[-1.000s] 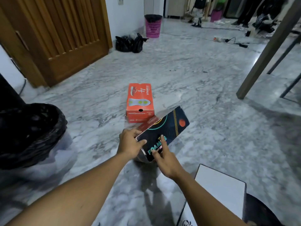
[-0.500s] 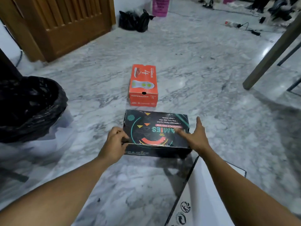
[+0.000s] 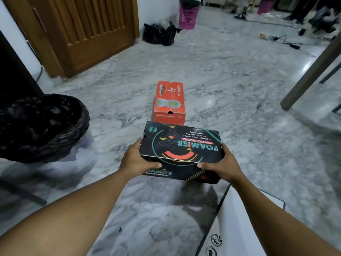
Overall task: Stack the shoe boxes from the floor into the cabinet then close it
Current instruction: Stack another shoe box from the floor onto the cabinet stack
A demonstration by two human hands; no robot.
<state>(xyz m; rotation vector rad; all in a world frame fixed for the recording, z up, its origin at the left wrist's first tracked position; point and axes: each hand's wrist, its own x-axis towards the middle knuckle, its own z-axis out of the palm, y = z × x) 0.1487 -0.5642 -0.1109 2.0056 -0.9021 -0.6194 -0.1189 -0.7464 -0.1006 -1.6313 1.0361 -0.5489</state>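
The marble floor (image 3: 230, 80) is wide and mostly bare in the middle. At the left stands a bin with a black liner (image 3: 38, 126), near the left arm. At the lower right a white box (image 3: 238, 218) lies just beside the right forearm, and its dark edge comes close under the held box. Further right a slanted table leg (image 3: 311, 71) comes down to the floor. At the back there are a wooden door (image 3: 88, 34), two black bags (image 3: 160, 35), a pink basket (image 3: 189, 13) and a power strip with its cable (image 3: 276, 37), all well apart from the hands.

The black shoe box (image 3: 181, 150) is in front of the person, between both hands, and it seems off the floor, because its shadow lies on the marble under it. The left hand (image 3: 136, 161) grips its left short end, thumb on the near long side. The right hand (image 3: 221, 165) grips the right short end in the same way. The other fingers are hidden behind the box.

The long axis of this box runs from left to right across the view, with the right end a little lower. The lid faces up, and its print is upside down for the person.

The orange shoe box (image 3: 169, 103) rests on the floor just behind it. Its long axis points away from the person, short end toward the hands, lid up.
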